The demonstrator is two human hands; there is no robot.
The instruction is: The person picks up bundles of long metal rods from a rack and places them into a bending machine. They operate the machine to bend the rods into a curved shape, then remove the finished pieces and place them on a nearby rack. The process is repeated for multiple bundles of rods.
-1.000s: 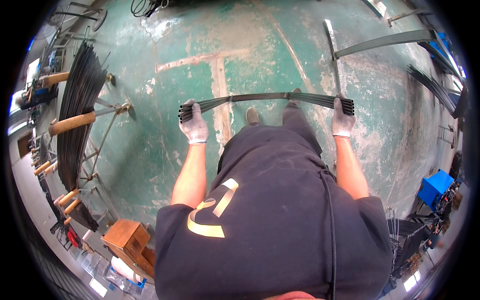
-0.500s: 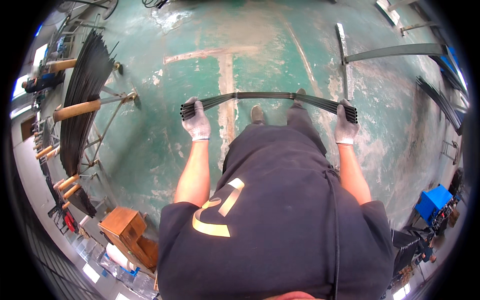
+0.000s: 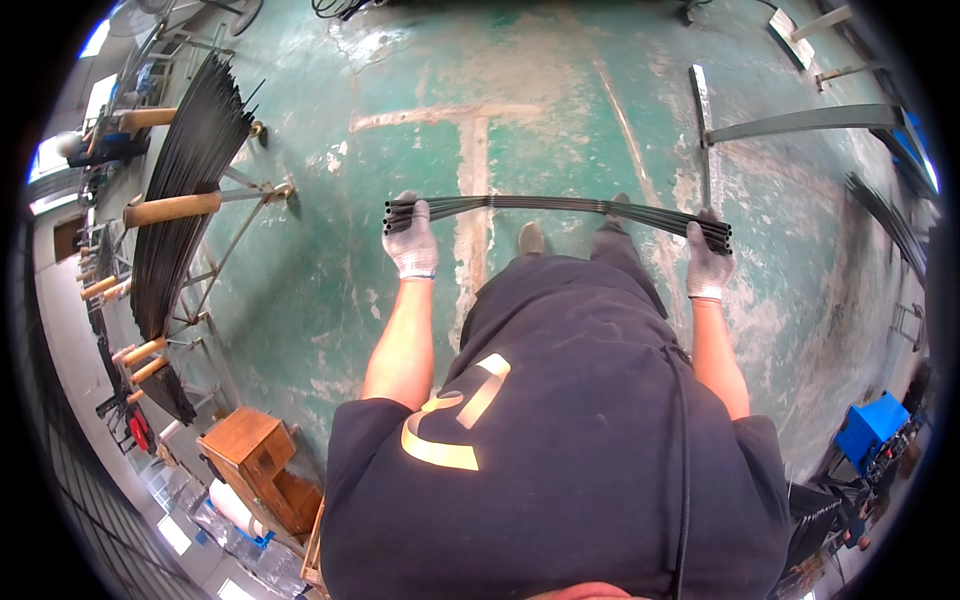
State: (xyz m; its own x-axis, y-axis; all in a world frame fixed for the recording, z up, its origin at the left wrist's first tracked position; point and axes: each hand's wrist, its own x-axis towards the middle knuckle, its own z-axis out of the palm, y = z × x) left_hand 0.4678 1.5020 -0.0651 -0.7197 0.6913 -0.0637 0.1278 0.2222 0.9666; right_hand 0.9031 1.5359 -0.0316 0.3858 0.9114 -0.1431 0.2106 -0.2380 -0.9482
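A bundle of thin black tubes (image 3: 545, 203) stretches sideways in front of my body, above the floor. Its open round ends show at both sides. My left hand (image 3: 411, 238), in a light grey glove, is closed round the left end, thumb on top. In a matching glove, my right hand (image 3: 709, 257) grips the right end. The tubes fan out slightly at the ends and lie close together in the middle. Both forearms are bare and reach forward.
To the left, a metal rack with padded brown arms (image 3: 172, 209) bears a large stack of black tubes (image 3: 185, 160). A grey metal bar (image 3: 800, 122) stands at the right, near more black tubes (image 3: 885, 222). A wooden cabinet (image 3: 246, 446) and blue box (image 3: 871, 431) flank me.
The floor and racks have shifted right and slightly down in view. Both hands still hold the tube bundle, its left end now a little higher relative to the right.
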